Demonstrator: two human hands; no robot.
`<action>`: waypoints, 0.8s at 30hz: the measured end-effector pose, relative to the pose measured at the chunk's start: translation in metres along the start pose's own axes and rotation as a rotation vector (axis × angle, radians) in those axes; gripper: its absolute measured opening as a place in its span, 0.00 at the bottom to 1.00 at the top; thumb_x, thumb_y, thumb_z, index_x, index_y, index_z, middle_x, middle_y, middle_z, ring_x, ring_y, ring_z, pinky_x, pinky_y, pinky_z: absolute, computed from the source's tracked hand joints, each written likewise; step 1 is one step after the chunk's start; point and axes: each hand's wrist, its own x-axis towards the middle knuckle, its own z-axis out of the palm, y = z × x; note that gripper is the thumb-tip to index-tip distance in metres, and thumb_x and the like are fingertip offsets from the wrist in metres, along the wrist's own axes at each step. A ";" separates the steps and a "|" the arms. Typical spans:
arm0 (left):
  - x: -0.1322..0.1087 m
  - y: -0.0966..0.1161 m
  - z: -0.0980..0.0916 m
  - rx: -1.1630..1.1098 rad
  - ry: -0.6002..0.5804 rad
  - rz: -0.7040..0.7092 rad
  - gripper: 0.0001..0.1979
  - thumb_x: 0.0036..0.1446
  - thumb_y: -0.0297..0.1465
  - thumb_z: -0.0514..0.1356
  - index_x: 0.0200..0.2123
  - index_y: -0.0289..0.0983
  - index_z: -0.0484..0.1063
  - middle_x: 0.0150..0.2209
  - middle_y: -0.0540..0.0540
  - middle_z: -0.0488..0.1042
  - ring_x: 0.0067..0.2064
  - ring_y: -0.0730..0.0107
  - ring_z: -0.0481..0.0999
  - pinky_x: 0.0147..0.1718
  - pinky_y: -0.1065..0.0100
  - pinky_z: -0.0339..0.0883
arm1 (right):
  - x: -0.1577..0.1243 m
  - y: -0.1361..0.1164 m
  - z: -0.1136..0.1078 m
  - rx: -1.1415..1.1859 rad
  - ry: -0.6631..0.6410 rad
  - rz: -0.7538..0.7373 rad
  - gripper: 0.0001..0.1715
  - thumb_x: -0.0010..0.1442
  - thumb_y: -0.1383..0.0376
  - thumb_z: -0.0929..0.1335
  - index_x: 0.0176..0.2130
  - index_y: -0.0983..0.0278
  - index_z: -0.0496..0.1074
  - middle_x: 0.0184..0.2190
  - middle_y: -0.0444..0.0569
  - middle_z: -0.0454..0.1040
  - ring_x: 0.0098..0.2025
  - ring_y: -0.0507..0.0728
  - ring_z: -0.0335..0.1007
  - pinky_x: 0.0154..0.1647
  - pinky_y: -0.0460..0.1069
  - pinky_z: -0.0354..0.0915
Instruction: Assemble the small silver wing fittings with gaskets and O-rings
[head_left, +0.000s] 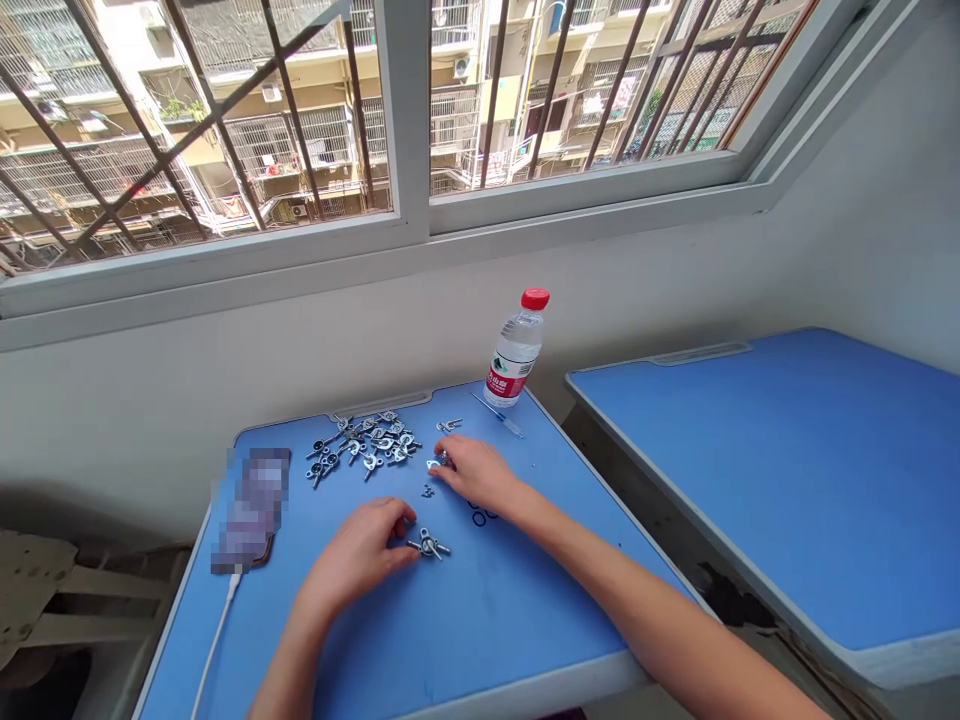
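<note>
A small metal fitting with several prongs and a round middle (429, 545) lies on the blue desk (510, 600). Beside it is my left hand (367, 550), thumb and fingers curved but apart, the tips close to one prong; whether they touch it I cannot tell. Farther up the desk, my right hand (476, 470) has its fingers together at a small shiny metal plate (433, 465), partly hidden by the fingertips. Tiny screws (427, 491) lie just below that hand. Black rubber rings (480, 518) sit under the right wrist, some covered by it.
Similar metal fittings (379, 440) are heaped at the back left, with a few loose metal pieces (450, 425) farther right. A red-capped water bottle (514, 355) and a pen (499, 415) stand and lie behind. A phone (255, 505) with a white cable (217, 640) is left; another desk (787, 470) is right.
</note>
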 end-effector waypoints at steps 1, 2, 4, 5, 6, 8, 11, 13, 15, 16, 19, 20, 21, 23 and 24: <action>0.000 0.001 0.000 0.003 -0.002 -0.004 0.12 0.52 0.30 0.58 0.42 0.39 0.71 0.42 0.46 0.75 0.42 0.62 0.72 0.42 0.65 0.65 | 0.002 -0.002 0.002 -0.001 -0.004 0.017 0.11 0.63 0.63 0.69 0.46 0.65 0.73 0.44 0.54 0.77 0.43 0.61 0.74 0.36 0.48 0.59; -0.001 0.001 -0.001 0.005 -0.002 -0.006 0.12 0.52 0.30 0.58 0.42 0.39 0.71 0.42 0.46 0.75 0.43 0.61 0.73 0.42 0.65 0.65 | 0.004 -0.004 0.003 0.000 -0.010 0.033 0.10 0.63 0.64 0.70 0.45 0.65 0.73 0.44 0.55 0.77 0.43 0.61 0.74 0.36 0.48 0.59; -0.001 0.002 -0.001 0.007 -0.002 -0.007 0.12 0.52 0.31 0.58 0.42 0.38 0.71 0.42 0.46 0.75 0.43 0.61 0.73 0.42 0.65 0.65 | 0.007 -0.005 0.004 0.012 -0.019 0.059 0.07 0.62 0.66 0.70 0.42 0.65 0.73 0.41 0.54 0.78 0.42 0.61 0.74 0.35 0.48 0.59; -0.001 0.002 -0.001 0.005 -0.003 -0.008 0.12 0.52 0.31 0.59 0.42 0.39 0.71 0.42 0.46 0.75 0.43 0.61 0.73 0.42 0.65 0.65 | 0.008 -0.004 0.003 0.022 -0.020 0.068 0.06 0.61 0.67 0.70 0.41 0.65 0.74 0.39 0.54 0.79 0.42 0.61 0.74 0.34 0.48 0.59; -0.001 0.001 -0.001 0.004 -0.002 -0.010 0.13 0.52 0.31 0.59 0.42 0.39 0.71 0.42 0.46 0.75 0.43 0.61 0.73 0.42 0.65 0.65 | 0.008 -0.003 0.003 0.035 -0.018 0.074 0.05 0.61 0.67 0.69 0.40 0.65 0.74 0.38 0.53 0.79 0.41 0.61 0.74 0.34 0.48 0.59; 0.000 -0.001 -0.001 0.002 0.010 -0.013 0.13 0.53 0.31 0.59 0.43 0.39 0.72 0.42 0.46 0.75 0.43 0.61 0.73 0.41 0.65 0.65 | 0.008 -0.001 0.001 0.071 -0.002 0.076 0.04 0.61 0.69 0.68 0.38 0.65 0.74 0.36 0.53 0.79 0.41 0.61 0.74 0.34 0.48 0.59; 0.001 -0.005 0.000 -0.009 0.090 0.015 0.11 0.55 0.30 0.58 0.43 0.39 0.72 0.41 0.46 0.74 0.43 0.61 0.73 0.41 0.65 0.66 | 0.001 0.002 -0.004 0.149 0.024 0.052 0.07 0.62 0.69 0.66 0.37 0.64 0.75 0.38 0.51 0.79 0.41 0.58 0.74 0.37 0.48 0.61; 0.000 -0.006 0.000 -0.060 0.185 0.051 0.10 0.58 0.30 0.56 0.42 0.39 0.72 0.41 0.46 0.74 0.42 0.63 0.73 0.42 0.65 0.66 | -0.006 0.001 -0.006 0.234 0.027 0.025 0.09 0.63 0.67 0.65 0.37 0.64 0.75 0.36 0.48 0.80 0.39 0.56 0.74 0.36 0.47 0.63; 0.000 -0.005 0.001 -0.140 0.271 0.095 0.10 0.61 0.31 0.55 0.43 0.40 0.72 0.42 0.46 0.73 0.42 0.64 0.73 0.42 0.66 0.66 | -0.015 -0.003 -0.006 0.474 0.011 -0.027 0.09 0.61 0.66 0.65 0.35 0.64 0.76 0.31 0.46 0.79 0.34 0.55 0.74 0.35 0.46 0.65; -0.001 -0.003 0.001 -0.179 0.298 0.119 0.10 0.61 0.33 0.54 0.44 0.40 0.72 0.41 0.46 0.73 0.42 0.65 0.72 0.43 0.66 0.66 | -0.020 -0.006 -0.006 0.626 -0.004 -0.062 0.08 0.59 0.65 0.66 0.34 0.64 0.77 0.29 0.46 0.79 0.33 0.54 0.73 0.34 0.47 0.65; 0.000 0.001 0.003 -0.252 0.320 0.176 0.09 0.63 0.35 0.54 0.40 0.40 0.72 0.39 0.47 0.73 0.41 0.66 0.72 0.41 0.67 0.66 | -0.031 -0.015 -0.001 0.808 0.000 -0.115 0.08 0.56 0.63 0.69 0.30 0.64 0.78 0.26 0.45 0.78 0.30 0.54 0.71 0.32 0.47 0.63; 0.001 0.002 0.004 -0.264 0.320 0.184 0.09 0.63 0.35 0.54 0.38 0.40 0.72 0.37 0.48 0.73 0.39 0.66 0.72 0.40 0.68 0.66 | -0.034 -0.018 0.000 0.828 -0.008 -0.130 0.08 0.56 0.64 0.69 0.30 0.64 0.79 0.26 0.45 0.78 0.31 0.54 0.71 0.33 0.47 0.64; 0.001 0.003 0.005 -0.272 0.321 0.187 0.09 0.63 0.35 0.53 0.36 0.39 0.72 0.35 0.48 0.73 0.38 0.67 0.71 0.39 0.68 0.65 | -0.036 -0.020 0.001 0.830 -0.007 -0.140 0.08 0.55 0.64 0.69 0.30 0.64 0.79 0.27 0.45 0.79 0.31 0.54 0.71 0.33 0.47 0.64; 0.003 0.003 0.007 -0.277 0.326 0.182 0.10 0.63 0.34 0.53 0.33 0.39 0.71 0.33 0.48 0.73 0.36 0.67 0.71 0.37 0.68 0.65 | -0.039 -0.022 0.002 0.795 0.008 -0.155 0.07 0.56 0.65 0.69 0.31 0.63 0.79 0.28 0.45 0.79 0.32 0.54 0.70 0.34 0.46 0.63; 0.003 0.003 0.008 -0.273 0.328 0.180 0.10 0.63 0.34 0.53 0.32 0.39 0.71 0.32 0.48 0.73 0.35 0.68 0.71 0.36 0.68 0.64 | -0.040 -0.022 0.002 0.761 0.021 -0.161 0.07 0.56 0.66 0.69 0.31 0.63 0.79 0.29 0.45 0.79 0.31 0.53 0.70 0.33 0.46 0.63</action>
